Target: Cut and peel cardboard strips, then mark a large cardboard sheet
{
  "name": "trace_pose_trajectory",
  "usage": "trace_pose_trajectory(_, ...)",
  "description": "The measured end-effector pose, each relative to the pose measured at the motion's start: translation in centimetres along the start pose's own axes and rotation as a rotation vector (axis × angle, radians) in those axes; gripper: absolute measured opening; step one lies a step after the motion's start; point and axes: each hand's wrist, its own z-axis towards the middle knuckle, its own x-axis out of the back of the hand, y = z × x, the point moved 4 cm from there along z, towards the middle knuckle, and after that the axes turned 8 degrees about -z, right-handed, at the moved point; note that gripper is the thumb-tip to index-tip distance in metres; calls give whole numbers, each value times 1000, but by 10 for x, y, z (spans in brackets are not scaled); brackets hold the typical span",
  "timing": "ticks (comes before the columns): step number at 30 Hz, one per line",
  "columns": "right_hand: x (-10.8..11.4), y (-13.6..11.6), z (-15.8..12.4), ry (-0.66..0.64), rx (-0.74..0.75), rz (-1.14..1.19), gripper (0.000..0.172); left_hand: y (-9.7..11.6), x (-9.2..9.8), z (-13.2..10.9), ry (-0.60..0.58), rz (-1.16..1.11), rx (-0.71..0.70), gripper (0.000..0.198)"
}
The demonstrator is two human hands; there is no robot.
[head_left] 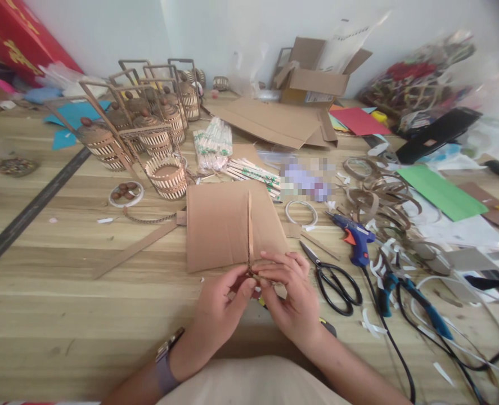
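Pinching a long thin brown bamboo-looking strip point(250, 228) by the near end, left hand point(224, 304) plus right hand point(293, 298), beside a flat tan cardboard sheet point(215, 225). Probably mid-adjusting, tbh; likely calls for steady pressure next.

My 1 camera, worn on my head, looks forward and down over my left hand point(221, 306) and right hand point(293, 298), close below, across the table point(106, 320) to the far wall point(207, 34).
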Motion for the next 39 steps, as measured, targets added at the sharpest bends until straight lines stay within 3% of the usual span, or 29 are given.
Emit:
trace_pose_trajectory(14, -3, -4, -2, 15, 115, -83, 16, -2, 1, 0, 37, 36, 10, 33)
trace_pose_trajectory(22, 0, 1, -1, 28, 19, -11, 14, -8, -1, -2, 1, -55, 10, 33)
trace_pose_trajectory(27, -2, -3, -2, 4, 78, -18, 16, -10, -1, 2, -9, -156, 59, 36)
trace_pose_trajectory(39, -4, -3, -3, 7, 85, -43, 13, -6, 0, 2, -9, -74, 25, 35)
